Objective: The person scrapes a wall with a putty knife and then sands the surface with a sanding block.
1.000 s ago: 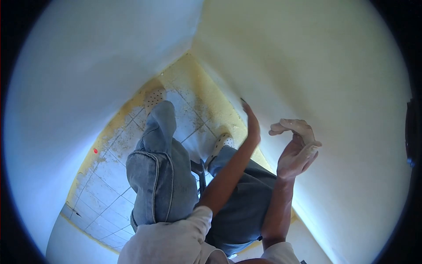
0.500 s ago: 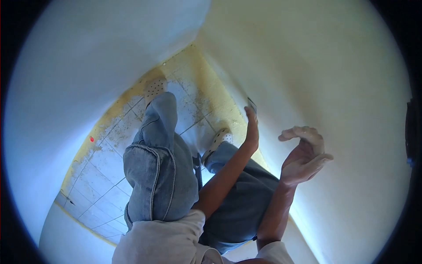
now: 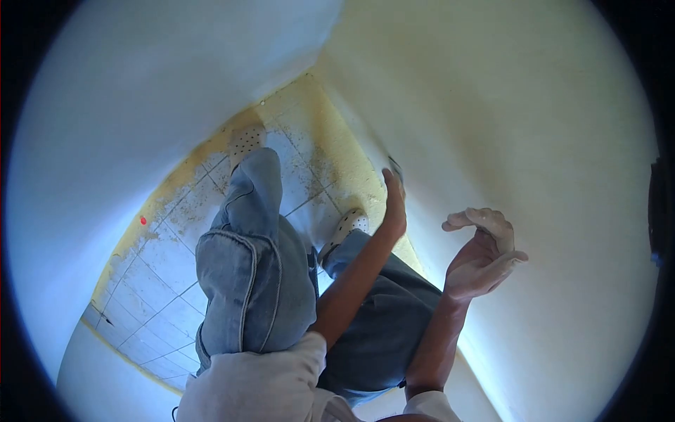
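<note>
My left hand (image 3: 396, 204) reaches forward to the lower part of the right wall (image 3: 548, 119). Its fingers press a thin flat piece with a dark edge (image 3: 395, 167) against the wall surface; most of it is hidden behind the hand, and I cannot tell what kind of tool it is. Nearer to me, my right hand (image 3: 481, 260) is raised beside the same wall, palm up and fingers curved apart, with nothing in it. Pale dust coats the fingers of this right hand.
My bent legs in jeans (image 3: 256, 281) and perforated clogs (image 3: 246, 141) take up the middle of the tiled floor (image 3: 158, 274). Dirt and a yellowish border (image 3: 337, 133) run along the walls. A small red thing (image 3: 143, 221) lies by the left wall (image 3: 105, 119).
My left hand has slid a little to the left along the wall with the flat piece. My right hand has shifted slightly left, keeping its curved shape.
</note>
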The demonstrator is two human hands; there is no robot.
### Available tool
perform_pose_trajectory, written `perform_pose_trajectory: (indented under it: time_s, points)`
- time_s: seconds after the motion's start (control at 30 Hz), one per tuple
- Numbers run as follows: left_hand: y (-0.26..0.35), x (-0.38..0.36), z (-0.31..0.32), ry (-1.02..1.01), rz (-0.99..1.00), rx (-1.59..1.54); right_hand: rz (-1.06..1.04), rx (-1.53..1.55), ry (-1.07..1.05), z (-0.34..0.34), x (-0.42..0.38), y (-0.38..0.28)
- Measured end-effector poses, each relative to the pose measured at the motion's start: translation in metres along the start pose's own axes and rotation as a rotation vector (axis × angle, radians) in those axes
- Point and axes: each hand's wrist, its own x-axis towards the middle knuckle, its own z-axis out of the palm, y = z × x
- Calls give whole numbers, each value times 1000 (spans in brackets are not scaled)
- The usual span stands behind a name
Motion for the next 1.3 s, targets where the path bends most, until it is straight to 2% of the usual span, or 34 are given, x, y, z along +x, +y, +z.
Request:
perform_pose_trajectory:
  time_s: [0.07,0.1,0.2,0.23,0.33,0.37,0.47,0.53,0.63,0.77,0.87,0.97,1.07,1.1,1.17,1.3]
  points:
    - [-15,-7,-8,-53,35,41,4,-4,30,4,-2,0]
    - [-12,-12,-2,44,11,134,16,-18,46,3,-2,2]
    - [2,11,-8,87,-51,-24,-2,-41,24,1,3,0]
    - [-4,16,-14,19,12,24,-12,-23,8,0,1,1]
    - [6,-23,-1,-39,-111,12,-33,-15,-8,-1,1,4]
    - [-14,-7,-12,-45,-16,86,-9,1,21,0,-1,4]
    - [-19,19,-24,55,-1,105,12,1,50,2,-3,2]
    - [-10,25,-27,61,-116,36,-3,4,23,2,1,0]
    - [7,-13,-9,9,-153,96,-17,27,-11,-1,0,1]
    - [-22,45,-45,151,-153,79,-1,13,36,-1,1,-1]
    - [27,35,-25,156,-250,90,-3,6,35,-3,-1,-1]
    - [24,42,-34,144,-231,229,-5,-24,12,-5,0,-1]
    - [0,29,-27,164,-86,99,-2,-1,15,-8,0,2]
    - [-9,25,-23,177,5,158,-1,20,26,-8,-1,3]
    - [-21,20,-21,160,12,167,17,14,47,-7,0,3]
    - [-33,37,-3,293,216,267,29,14,50,-11,-1,6]
